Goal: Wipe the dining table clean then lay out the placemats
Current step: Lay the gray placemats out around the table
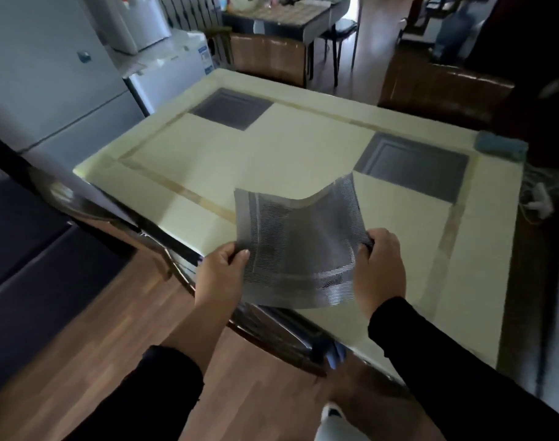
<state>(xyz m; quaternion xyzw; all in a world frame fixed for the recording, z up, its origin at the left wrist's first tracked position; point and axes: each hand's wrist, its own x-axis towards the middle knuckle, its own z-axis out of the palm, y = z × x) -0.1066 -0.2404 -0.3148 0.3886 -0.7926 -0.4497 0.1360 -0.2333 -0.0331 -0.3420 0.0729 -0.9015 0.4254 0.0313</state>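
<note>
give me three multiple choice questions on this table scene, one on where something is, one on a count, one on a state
1. Where does the blue cloth lie?
A. on the far right corner of the dining table
B. on the floor
C. on a chair

2. How many grey placemats lie flat on the table?
A. none
B. two
C. four

3. What is the state of the held placemat?
A. lying flat on the table
B. rolled into a tube
C. lifted off the table and curved, gripped at both sides

Answers:
1. A, the cloth sits at the table's far right corner.
2. B, a far left placemat and a right placemat lie flat.
3. C, the left hand and right hand pinch its sides while its top edge bows.
</note>
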